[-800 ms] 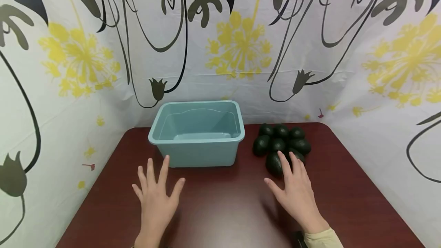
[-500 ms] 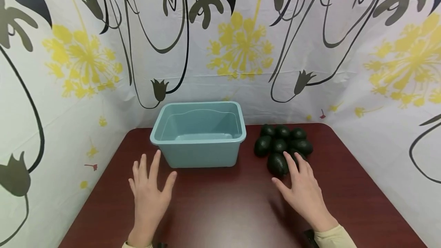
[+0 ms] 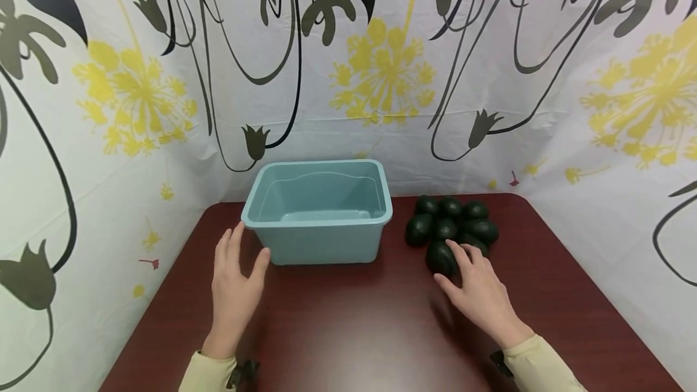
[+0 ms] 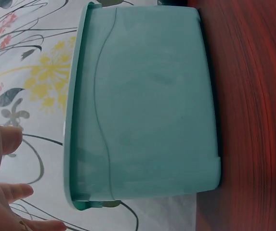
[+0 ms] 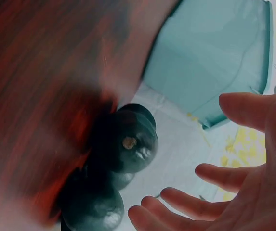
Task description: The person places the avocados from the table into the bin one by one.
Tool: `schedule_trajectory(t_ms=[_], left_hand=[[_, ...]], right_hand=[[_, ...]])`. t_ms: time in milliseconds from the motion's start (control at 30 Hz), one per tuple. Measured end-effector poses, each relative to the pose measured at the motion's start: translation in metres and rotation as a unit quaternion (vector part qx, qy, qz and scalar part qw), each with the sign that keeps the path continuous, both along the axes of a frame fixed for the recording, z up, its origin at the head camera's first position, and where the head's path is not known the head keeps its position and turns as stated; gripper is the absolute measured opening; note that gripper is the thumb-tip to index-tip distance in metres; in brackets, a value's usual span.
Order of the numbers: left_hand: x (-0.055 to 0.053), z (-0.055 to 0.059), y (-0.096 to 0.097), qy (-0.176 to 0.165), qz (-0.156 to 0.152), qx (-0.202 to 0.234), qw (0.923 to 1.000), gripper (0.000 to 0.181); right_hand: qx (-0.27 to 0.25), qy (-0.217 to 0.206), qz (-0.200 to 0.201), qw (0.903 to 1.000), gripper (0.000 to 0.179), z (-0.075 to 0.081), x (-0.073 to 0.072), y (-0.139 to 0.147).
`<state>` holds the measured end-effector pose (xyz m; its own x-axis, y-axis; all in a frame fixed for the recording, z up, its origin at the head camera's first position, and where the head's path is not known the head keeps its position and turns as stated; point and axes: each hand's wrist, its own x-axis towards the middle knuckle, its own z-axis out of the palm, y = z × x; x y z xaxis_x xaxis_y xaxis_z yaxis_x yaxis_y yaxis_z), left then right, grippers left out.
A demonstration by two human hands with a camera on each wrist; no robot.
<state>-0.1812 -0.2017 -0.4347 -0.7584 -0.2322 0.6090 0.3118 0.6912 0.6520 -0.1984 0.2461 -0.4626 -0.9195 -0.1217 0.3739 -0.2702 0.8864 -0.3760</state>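
A pale teal plastic bin (image 3: 321,245) stands at the back of the table, its inside showing no contents. My left hand (image 3: 233,298) hovers by the bin's front left corner, fingers spread. In the left wrist view a gap shows between that hand and the bin wall (image 4: 147,101). To the bin's right lies a cluster of several dark green avocados (image 3: 419,230). My right hand (image 3: 484,298) is over the front of the cluster, nearest the front avocado (image 3: 440,259). The right wrist view shows its loosely bent fingers apart from an avocado (image 5: 128,142) with a brown stem scar.
A dark red-brown wooden table (image 3: 348,331) carries everything. White cloth (image 3: 327,132) with yellow and grey flower prints hangs behind and along both sides. Dark wrist devices (image 3: 244,374) show at the sleeves.
My left hand has moved left and forward, nearer the bin's corner, its fingers less spread. The right hand has shifted slightly right. Bin and avocados stay put on the table; the view has drifted slightly.
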Motion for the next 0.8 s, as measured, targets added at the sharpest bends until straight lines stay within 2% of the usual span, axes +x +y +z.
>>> schedule_trajectory(t_ms=[233,433,633,800], left_hand=[[-0.015,-0.003,-0.011,-0.025,-0.005,0.049,0.9985,0.069],[-0.027,-0.006,-0.016,-0.065,-0.001,0.085,0.9942,0.066],[-0.038,-0.009,-0.019,-0.092,-0.02,0.147,0.9846,0.062],[-0.043,-0.008,-0.02,-0.101,-0.05,0.19,0.9753,0.057]], right_hand=[[0.002,0.002,-0.008,1.0,0.065,-0.005,-0.012,-0.001],[0.015,0.009,-0.025,0.9995,0.059,-0.014,-0.025,0.005],[0.035,-0.002,-0.041,0.9985,0.063,-0.02,-0.033,0.008],[0.047,-0.024,-0.044,0.9976,0.068,-0.021,-0.04,0.007]])
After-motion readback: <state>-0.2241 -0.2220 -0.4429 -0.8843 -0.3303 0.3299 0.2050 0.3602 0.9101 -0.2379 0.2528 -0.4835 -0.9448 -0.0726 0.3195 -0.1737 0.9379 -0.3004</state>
